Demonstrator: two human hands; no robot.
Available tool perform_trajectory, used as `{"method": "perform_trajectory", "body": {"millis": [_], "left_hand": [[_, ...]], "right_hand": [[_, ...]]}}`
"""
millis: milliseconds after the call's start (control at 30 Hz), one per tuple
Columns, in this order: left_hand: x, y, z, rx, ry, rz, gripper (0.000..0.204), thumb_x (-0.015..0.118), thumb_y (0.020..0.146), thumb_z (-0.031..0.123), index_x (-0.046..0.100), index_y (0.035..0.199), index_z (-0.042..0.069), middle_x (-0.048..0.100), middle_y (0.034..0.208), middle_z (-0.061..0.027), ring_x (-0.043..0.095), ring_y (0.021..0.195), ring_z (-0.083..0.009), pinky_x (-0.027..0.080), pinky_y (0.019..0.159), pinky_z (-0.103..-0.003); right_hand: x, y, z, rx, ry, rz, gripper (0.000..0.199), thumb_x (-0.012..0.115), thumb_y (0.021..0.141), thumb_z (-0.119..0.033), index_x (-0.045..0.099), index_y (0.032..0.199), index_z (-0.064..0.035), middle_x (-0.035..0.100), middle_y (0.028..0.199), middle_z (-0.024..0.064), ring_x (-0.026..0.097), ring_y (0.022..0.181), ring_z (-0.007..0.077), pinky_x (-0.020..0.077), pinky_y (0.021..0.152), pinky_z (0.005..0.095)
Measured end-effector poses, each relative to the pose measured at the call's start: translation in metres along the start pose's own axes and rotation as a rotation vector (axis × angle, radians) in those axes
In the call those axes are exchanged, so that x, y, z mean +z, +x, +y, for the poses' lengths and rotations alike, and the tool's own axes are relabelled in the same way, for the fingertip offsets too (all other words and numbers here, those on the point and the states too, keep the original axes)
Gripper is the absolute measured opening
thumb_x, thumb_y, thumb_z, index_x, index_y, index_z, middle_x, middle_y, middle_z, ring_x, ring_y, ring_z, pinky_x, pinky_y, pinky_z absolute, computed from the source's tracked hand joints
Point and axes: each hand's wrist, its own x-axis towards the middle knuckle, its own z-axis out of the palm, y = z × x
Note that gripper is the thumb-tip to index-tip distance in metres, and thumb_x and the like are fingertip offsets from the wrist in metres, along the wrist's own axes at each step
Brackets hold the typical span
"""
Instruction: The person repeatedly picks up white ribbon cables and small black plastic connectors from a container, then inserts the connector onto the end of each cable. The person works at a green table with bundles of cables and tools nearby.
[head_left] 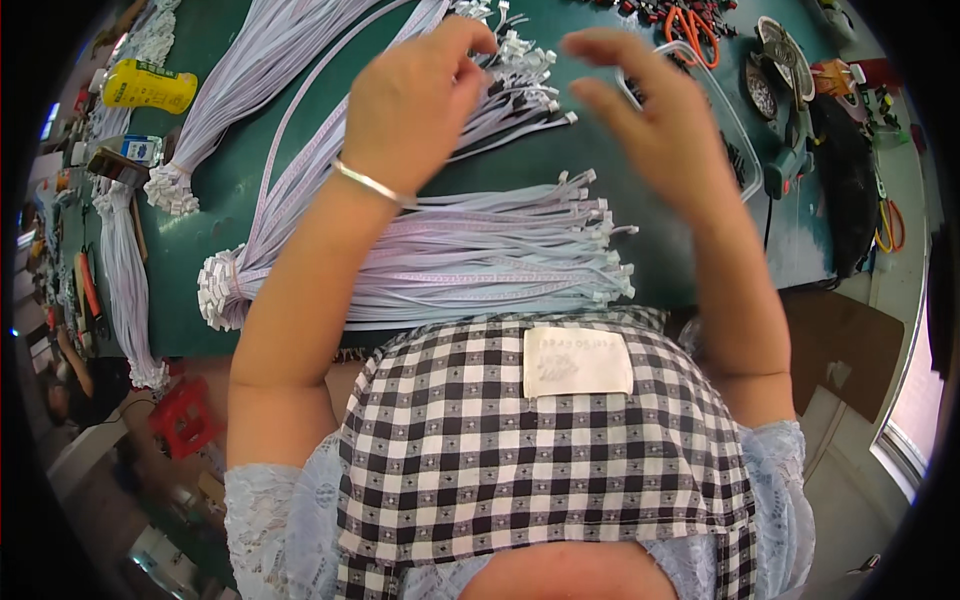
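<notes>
A left hand [410, 112] curls over connector-tipped white cables [308, 190] on a green counter [655, 258], its grip impossible to confirm; a right hand [665, 128], fingers parted and empty, hovers beside. The strands, likely light, limp and slick, are best taken just behind their plugs [525, 58]. At right, a clear tray [752, 186] holds small dark pieces [737, 150].

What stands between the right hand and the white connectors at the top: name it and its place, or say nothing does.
Nothing visible does: the right hand is open, with only a gap between its fingers and the white connectors. The clear tray shows behind and right of the hand, not between.
</notes>
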Motion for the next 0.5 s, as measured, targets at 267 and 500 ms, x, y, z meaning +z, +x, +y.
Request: {"method": "perform_trajectory", "body": {"millis": [267,500], "left_hand": [[0.009,-0.011,-0.007,0.041,0.030,-0.098,0.012,0.065,0.079,0.012,0.062,0.089,0.005,0.062,0.081,-0.0095,0.059,0.072,-0.0259,0.047,0.066,-0.036],[0.002,-0.035,0.046,0.093,0.002,-0.321,0.013,0.066,0.079,0.012,0.062,0.088,0.005,0.059,0.082,-0.0082,0.058,0.070,-0.0251,0.047,0.064,-0.036]], "right_hand": [[-0.096,-0.040,0.052,0.044,-0.666,-0.349,0.022,0.067,0.076,-0.016,0.065,0.096,-0.0069,0.063,0.090,0.0073,0.057,0.091,0.0283,0.0420,0.081,0.0378],[-0.081,-0.052,0.059,0.026,-0.716,-0.307,0.013,0.066,0.076,-0.013,0.065,0.088,-0.0084,0.059,0.087,0.0059,0.057,0.091,0.0262,0.0394,0.082,0.0376]]}}
